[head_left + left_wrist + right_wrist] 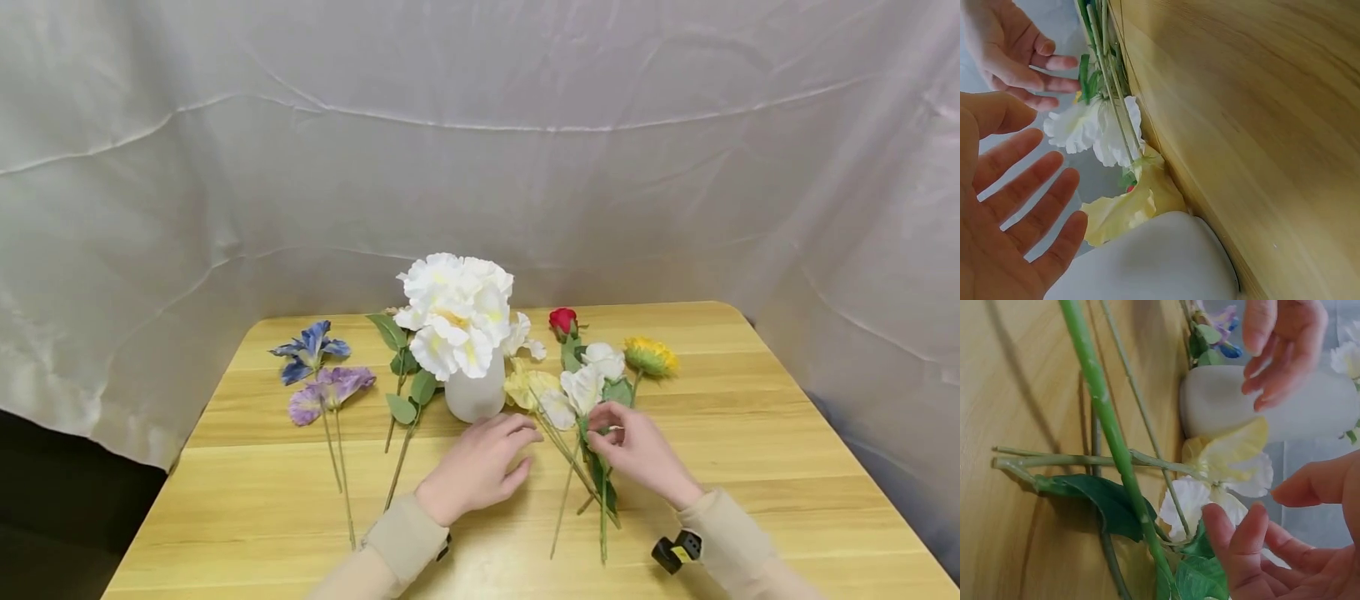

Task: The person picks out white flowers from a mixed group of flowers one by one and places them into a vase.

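A white vase (476, 393) stands mid-table with big ruffled white flowers (459, 308) in it. Just in front of its base is my left hand (480, 465), fingers spread and holding nothing; the left wrist view shows its palm facing a yellow flower (1129, 209). To the right, my right hand (637, 446) hovers over a pile of crossed stems, fingertips right beside a white flower (582, 388). From the right wrist view, its thumb and fingers are apart, with a thick green stem (1107, 419) and dark green leaves (1100, 503) close by.
Left of the vase lie a blue flower (311, 350), a purple flower (330, 394) and leafy stems (401, 408). A red rose (563, 322) and a yellow sunflower (651, 357) lie at the right. Grey cloth (480, 192) hangs behind the wooden table (750, 467).
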Available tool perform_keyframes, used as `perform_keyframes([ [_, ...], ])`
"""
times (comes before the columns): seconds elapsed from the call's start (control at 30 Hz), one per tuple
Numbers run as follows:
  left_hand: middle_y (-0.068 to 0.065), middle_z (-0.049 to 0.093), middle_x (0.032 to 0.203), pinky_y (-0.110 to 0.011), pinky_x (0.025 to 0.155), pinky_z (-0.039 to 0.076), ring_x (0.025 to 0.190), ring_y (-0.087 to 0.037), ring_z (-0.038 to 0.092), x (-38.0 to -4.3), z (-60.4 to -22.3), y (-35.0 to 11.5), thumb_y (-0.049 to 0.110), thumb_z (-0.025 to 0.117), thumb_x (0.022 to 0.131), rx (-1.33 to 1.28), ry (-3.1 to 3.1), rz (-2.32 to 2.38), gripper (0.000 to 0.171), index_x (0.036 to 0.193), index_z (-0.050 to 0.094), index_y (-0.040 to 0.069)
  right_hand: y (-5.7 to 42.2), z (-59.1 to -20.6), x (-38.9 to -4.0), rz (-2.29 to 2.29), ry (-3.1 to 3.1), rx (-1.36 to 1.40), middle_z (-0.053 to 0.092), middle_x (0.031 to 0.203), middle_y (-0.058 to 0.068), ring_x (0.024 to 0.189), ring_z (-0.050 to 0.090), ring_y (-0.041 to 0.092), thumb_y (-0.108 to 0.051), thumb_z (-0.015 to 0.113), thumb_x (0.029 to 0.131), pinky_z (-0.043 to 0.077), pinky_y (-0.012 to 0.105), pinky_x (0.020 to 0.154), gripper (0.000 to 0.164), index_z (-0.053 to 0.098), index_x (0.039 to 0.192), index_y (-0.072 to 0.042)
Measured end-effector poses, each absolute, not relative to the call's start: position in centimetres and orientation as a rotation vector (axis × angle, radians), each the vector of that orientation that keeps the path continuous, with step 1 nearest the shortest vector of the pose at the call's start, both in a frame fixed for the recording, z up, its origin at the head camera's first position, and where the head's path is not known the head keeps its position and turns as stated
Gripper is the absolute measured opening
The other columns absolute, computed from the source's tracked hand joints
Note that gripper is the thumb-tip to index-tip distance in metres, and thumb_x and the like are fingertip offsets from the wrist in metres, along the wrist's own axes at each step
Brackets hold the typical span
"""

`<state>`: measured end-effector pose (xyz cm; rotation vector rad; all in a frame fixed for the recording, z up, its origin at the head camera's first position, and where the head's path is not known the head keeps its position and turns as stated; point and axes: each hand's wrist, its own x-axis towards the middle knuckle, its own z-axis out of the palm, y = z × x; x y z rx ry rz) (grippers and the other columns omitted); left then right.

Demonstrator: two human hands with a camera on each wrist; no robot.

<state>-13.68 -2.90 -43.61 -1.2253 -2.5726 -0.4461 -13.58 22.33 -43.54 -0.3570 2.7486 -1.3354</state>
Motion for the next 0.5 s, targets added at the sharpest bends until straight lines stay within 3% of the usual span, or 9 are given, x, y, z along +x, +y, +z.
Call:
perform_keyframes([
  [0.27,0.0,0.06,0.118,-0.03,0.094,0.048,0.107,-0.014,0.055,-13.8,-43.7,-2.7,0.024,0.062,0.088,-1.222,-2.592,-0.444,0.026,0.112,0.065,0.014,21.3,-43.8,-13.9,-1.114,2.764,-0.321,0.063,0.086,0.003,0.069,0.058,0.014,-0.011,0.062,0.085,0.052,0.028,0.06,0.021,0.062,0.106,-0.006],
  [0.5,-0.001,0.06,0.119,-0.031,0.094,0.049,0.108,-0.015,0.055,-13.7,-43.9,-2.8,0.024,0.062,0.088,-1.216,-2.615,-0.434,0.025,0.112,0.066,0.014,20.7,-44.1,-14.0,-0.99,2.739,-0.492,0.06,0.076,-0.001,0.061,0.054,0.011,-0.013,0.062,0.085,0.049,0.025,0.051,0.023,0.063,0.107,-0.003],
])
